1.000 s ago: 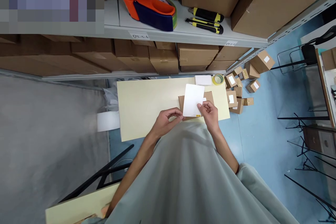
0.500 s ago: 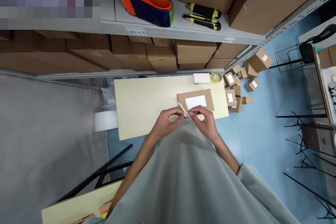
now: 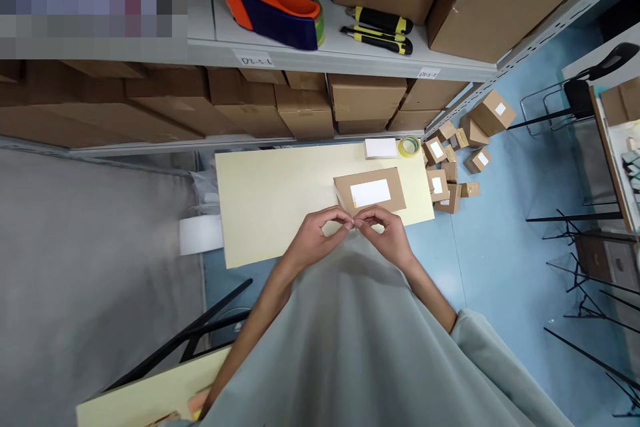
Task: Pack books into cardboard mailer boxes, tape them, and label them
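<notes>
My left hand (image 3: 324, 232) and my right hand (image 3: 384, 232) meet fingertip to fingertip in front of my shirt, at the table's near edge. Both are closed in a pinch around a thin white paper slip, now almost wholly hidden by the fingers. Just beyond them lies a brown cardboard box (image 3: 398, 192) with a blank-looking white label (image 3: 370, 193) on its top. It rests on the pale yellow table (image 3: 270, 207), and my fingers are close to its near left corner.
At the table's back stand a white box (image 3: 381, 149) and a tape roll (image 3: 409, 146). Above, the shelf (image 3: 350, 65) holds an orange-and-blue tape dispenser (image 3: 275, 10), utility knives (image 3: 383, 30) and cartons. Small labelled boxes (image 3: 437, 185) are heaped right; a white roll (image 3: 201, 233) is left.
The white slip, which stuck up between my hands, has been gathered down into my fingertips. My hands have come closer together until they touch. The labelled box stays on the table.
</notes>
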`<action>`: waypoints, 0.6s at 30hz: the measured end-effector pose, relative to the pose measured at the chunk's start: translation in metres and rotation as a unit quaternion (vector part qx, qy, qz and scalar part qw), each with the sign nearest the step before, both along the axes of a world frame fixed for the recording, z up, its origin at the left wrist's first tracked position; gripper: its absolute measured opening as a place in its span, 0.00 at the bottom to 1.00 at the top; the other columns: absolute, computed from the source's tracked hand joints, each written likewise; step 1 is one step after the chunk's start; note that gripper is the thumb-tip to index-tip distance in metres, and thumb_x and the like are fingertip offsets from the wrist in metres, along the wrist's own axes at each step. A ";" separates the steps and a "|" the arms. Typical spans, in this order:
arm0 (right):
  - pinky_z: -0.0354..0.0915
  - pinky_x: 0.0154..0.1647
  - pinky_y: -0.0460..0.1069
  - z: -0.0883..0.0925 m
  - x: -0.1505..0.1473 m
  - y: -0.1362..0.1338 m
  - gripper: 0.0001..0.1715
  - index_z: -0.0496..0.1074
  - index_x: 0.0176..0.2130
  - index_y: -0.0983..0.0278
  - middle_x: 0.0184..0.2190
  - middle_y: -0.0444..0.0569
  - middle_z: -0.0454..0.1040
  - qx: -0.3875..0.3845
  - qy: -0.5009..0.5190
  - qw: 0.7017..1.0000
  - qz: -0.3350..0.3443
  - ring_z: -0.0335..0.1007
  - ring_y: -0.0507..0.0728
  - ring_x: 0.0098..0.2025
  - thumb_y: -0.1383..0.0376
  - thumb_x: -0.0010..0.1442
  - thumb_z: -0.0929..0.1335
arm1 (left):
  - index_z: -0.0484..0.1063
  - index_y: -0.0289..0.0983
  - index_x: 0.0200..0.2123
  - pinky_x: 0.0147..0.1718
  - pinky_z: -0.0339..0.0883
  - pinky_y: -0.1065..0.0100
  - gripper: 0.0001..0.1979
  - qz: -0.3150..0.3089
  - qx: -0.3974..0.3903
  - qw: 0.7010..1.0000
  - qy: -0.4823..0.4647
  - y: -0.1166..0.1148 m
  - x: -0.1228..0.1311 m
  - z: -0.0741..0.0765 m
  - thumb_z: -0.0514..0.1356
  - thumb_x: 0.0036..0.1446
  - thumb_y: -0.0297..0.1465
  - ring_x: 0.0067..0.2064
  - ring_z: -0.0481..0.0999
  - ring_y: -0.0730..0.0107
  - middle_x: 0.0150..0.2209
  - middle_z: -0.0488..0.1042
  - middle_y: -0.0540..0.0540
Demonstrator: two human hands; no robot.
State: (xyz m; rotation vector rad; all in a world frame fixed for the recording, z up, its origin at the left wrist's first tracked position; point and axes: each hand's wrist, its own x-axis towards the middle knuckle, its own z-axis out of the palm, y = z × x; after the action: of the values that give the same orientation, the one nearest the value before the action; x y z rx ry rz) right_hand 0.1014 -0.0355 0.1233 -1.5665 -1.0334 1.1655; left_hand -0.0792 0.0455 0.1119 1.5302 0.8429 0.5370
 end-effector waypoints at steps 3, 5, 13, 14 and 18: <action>0.77 0.48 0.52 -0.004 0.003 -0.002 0.10 0.80 0.37 0.59 0.37 0.47 0.83 -0.025 0.007 0.999 -0.029 0.80 0.56 0.39 0.56 0.63 0.73 | 0.77 0.40 0.33 0.44 0.73 0.65 0.07 0.007 -0.015 1.000 -0.003 -0.003 -0.003 -0.007 0.63 0.61 0.36 0.37 0.78 0.66 0.34 0.80 0.48; 0.77 0.46 0.52 -0.007 0.006 -0.002 0.08 0.78 0.35 0.60 0.36 0.47 0.82 -0.041 0.020 0.997 -0.055 0.80 0.57 0.39 0.57 0.60 0.72 | 0.76 0.40 0.32 0.43 0.73 0.64 0.08 0.023 -0.041 0.999 -0.008 -0.003 -0.008 -0.015 0.64 0.59 0.38 0.37 0.77 0.65 0.33 0.79 0.48; 0.75 0.45 0.54 -0.013 0.019 -0.007 0.08 0.77 0.33 0.59 0.31 0.45 0.80 -0.083 0.061 0.989 -0.105 0.79 0.57 0.36 0.57 0.56 0.72 | 0.75 0.40 0.29 0.41 0.73 0.64 0.10 0.120 -0.098 0.987 0.031 0.002 -0.050 -0.067 0.65 0.51 0.40 0.36 0.76 0.63 0.30 0.77 0.47; 0.74 0.44 0.54 -0.013 0.021 -0.008 0.08 0.77 0.33 0.59 0.31 0.45 0.80 -0.087 0.057 0.989 -0.107 0.78 0.58 0.36 0.57 0.56 0.73 | 0.75 0.40 0.29 0.41 0.73 0.63 0.10 0.136 -0.098 0.985 0.040 0.002 -0.056 -0.074 0.65 0.50 0.40 0.36 0.76 0.63 0.30 0.77 0.47; 0.72 0.41 0.52 -0.014 0.025 -0.012 0.09 0.78 0.33 0.59 0.32 0.46 0.80 -0.095 0.048 0.987 -0.117 0.77 0.57 0.36 0.57 0.55 0.73 | 0.76 0.40 0.29 0.40 0.73 0.64 0.10 0.199 -0.096 0.972 0.077 0.006 -0.082 -0.096 0.64 0.48 0.40 0.35 0.76 0.64 0.30 0.78 0.47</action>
State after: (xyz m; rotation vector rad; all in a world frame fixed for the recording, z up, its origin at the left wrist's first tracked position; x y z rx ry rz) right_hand 0.1264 -0.0473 0.1095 -1.7096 -0.6694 1.1882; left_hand -0.1617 0.0514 0.0159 1.2409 1.2997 0.6110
